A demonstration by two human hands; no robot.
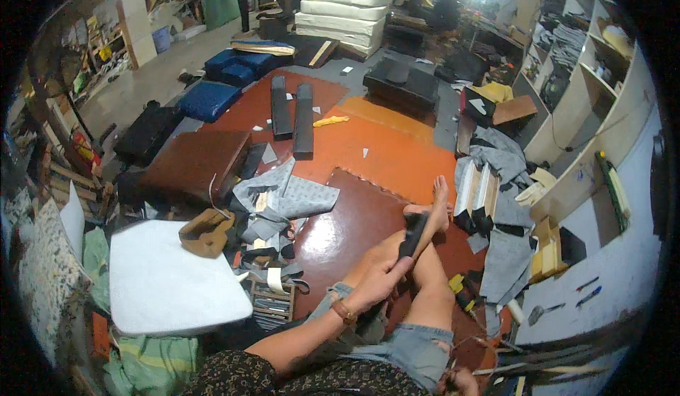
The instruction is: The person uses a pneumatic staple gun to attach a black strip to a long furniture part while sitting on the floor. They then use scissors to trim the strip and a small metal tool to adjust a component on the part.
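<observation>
My left hand (379, 283), with a watch on its wrist, is closed around a long black strip (414, 234). The strip slants up across my bare crossed legs, and its lower part goes out of sight behind the hand. At the bottom edge, beside my denim shorts, my right hand (462, 382) shows only in part. Its fingers look curled, and what they hold, if anything, is hidden. Near my knee a yellow and black tool (462, 293) lies on the floor, with a pale hose (464, 341) curving close to the right hand.
On the left are a white cushion (170, 283) with a brown pouch (207, 233), grey fabric scraps (304, 196) and a brown padded block (191, 166). Two long dark bars (303, 120) lie ahead on orange-brown mats (397, 148). White shelving (584, 98) stands at right.
</observation>
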